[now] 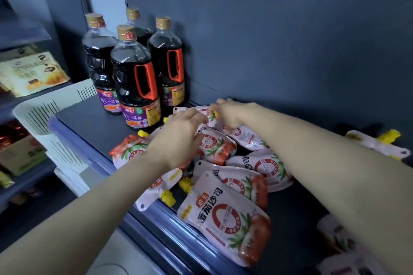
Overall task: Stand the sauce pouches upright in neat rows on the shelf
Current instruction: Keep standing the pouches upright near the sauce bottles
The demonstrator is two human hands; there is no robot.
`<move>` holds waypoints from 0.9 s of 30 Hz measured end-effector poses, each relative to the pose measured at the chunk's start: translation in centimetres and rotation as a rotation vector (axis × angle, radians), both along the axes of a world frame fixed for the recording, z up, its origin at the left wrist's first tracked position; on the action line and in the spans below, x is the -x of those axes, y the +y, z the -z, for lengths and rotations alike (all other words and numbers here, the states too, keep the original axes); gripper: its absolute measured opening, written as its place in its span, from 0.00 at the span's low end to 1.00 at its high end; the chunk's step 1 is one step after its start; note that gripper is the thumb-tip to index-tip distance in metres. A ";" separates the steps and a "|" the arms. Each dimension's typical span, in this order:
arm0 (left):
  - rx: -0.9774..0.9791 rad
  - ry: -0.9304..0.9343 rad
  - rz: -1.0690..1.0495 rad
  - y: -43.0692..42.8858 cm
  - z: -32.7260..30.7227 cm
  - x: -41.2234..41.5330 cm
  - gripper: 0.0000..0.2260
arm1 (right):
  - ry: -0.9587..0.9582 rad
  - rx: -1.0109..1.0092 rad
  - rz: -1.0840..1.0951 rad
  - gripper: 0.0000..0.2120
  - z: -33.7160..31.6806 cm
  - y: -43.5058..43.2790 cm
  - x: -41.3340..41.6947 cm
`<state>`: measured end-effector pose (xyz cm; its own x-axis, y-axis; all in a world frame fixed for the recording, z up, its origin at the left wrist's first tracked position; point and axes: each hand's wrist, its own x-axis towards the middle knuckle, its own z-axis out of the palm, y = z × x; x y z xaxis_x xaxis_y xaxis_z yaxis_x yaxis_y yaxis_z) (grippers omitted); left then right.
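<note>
a: where do we find the sauce pouches [228,219]?

b: we find them lying flat in a loose, overlapping heap on the dark shelf [89,118], spread from its middle to the blue front rail [156,219]. none stands upright. the nearest pouch lies face up at the front edge, and one pouch with a yellow cap [168,197] hangs partly over the rail. a further pouch [377,143] lies apart at the right, near the back panel [268,40]

a: what state do we record for the hands?

b: our left hand [178,138] rests palm down on the heap, fingers spread and slightly curled over a pouch; we cannot tell whether it grips anything. our right hand [228,114] reaches to the rear of the heap, its fingers pinched around the yellow spout of a rear pouch [201,113]

a: what surrounds the work area?

b: four dark sauce bottles [136,78] with red handles and tan caps stand upright in the rear left part of the shelf, just beside the heap. the front bottle stands close to the left fingertips. a white slotted basket [44,114] sits against the shelf's left end. beyond it, a neighbouring rack holds boxed goods [31,71], blurred

a: what obstructs access?

b: both forearms cross above the heap and hide several pouches beneath them
</note>
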<state>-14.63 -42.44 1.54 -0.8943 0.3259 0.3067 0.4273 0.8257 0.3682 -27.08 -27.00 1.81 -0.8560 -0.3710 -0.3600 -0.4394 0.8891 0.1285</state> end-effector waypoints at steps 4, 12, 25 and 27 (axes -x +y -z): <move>0.028 -0.078 0.014 2.0 1.0 0.6 0.15 | 0.019 0.073 -0.071 0.22 0.2 1.0 0.2; 0.141 -0.286 0.069 6.0 3.7 2.6 0.15 | -0.030 0.136 -0.096 0.12 -0.6 2.6 0.0; 0.553 -0.349 0.049 10.1 4.2 4.2 0.14 | 0.114 0.048 0.051 0.11 -5.7 6.1 -1.9; 0.487 -0.388 0.018 10.5 4.0 4.3 0.12 | 0.166 0.040 0.069 0.10 -6.4 7.0 -2.5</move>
